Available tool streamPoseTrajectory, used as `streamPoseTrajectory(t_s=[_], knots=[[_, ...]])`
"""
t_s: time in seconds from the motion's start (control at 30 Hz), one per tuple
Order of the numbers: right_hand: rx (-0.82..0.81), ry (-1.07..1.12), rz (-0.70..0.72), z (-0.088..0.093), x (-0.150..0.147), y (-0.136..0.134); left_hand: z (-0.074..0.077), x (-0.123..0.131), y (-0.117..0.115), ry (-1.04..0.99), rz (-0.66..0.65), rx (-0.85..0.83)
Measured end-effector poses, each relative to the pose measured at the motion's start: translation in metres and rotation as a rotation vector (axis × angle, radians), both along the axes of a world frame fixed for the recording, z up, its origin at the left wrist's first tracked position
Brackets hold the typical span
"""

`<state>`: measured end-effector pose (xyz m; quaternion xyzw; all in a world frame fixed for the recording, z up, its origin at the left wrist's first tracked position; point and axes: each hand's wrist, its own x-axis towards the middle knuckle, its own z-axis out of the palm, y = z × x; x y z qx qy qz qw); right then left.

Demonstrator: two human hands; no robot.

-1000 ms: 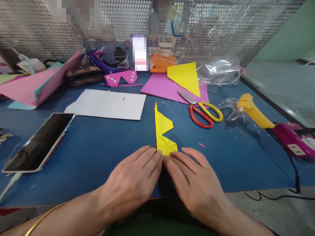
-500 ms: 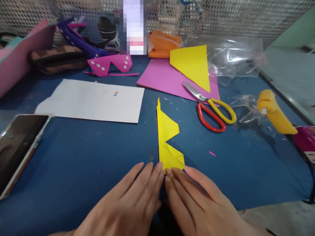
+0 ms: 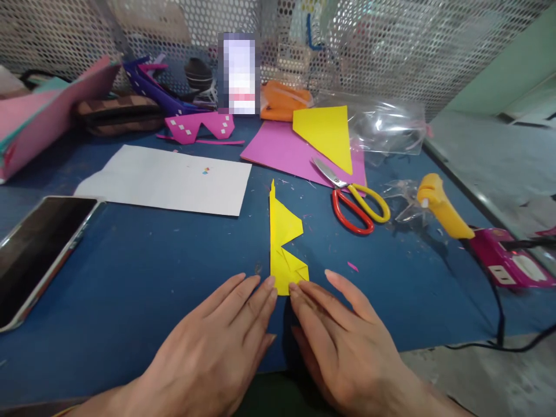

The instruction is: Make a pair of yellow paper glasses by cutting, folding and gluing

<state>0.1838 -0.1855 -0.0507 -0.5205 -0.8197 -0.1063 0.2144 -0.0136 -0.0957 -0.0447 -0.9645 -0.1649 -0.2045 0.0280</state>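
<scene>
A folded yellow paper piece [image 3: 280,255] with a notched right side lies lengthwise on the blue table [image 3: 195,249]. My left hand [image 3: 217,336] rests palm down, its fingers stretched out, with fingertips touching the near left corner of the paper. From the other side my right hand [image 3: 343,336] touches the near right edge, its index finger or another finger lifted apart from the rest. Neither hand grips anything. Scissors [image 3: 354,202] with red and yellow handles lie partly on pink paper [image 3: 278,145], beside a yellow sheet [image 3: 328,130].
A phone [image 3: 41,249] lies at the left near white paper [image 3: 174,182]. Pink paper glasses [image 3: 200,126] and a brown case [image 3: 117,114] are farther back. A yellow glue gun [image 3: 443,208], clear plastic [image 3: 386,121] and a magenta power strip [image 3: 512,255] with cables are at right.
The camera view has shifted, showing more of the mesh behind and the power strip. My right hand's outstretched finger has lifted away from the paper's right corner.
</scene>
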Motion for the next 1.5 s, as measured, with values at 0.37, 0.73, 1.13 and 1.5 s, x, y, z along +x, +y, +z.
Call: streamPoseTrajectory(t_s=[0.37,0.73,1.13,1.5], knots=[[-0.038,0.105,-0.034,0.004,0.006,-0.004,0.009,0.004,0.002,-0.063,-0.007,-0.041],[-0.124,0.560,-0.300,0.006,0.019,-0.002,0.017,0.007,0.017,-0.195,0.436,-0.753],[-0.190,0.546,-0.246,0.002,0.014,0.014,0.018,0.024,0.014,-0.117,0.259,-0.799],[-0.165,0.483,-0.165,-0.001,0.011,0.009,0.016,0.017,0.016,-0.131,0.198,-0.579]])
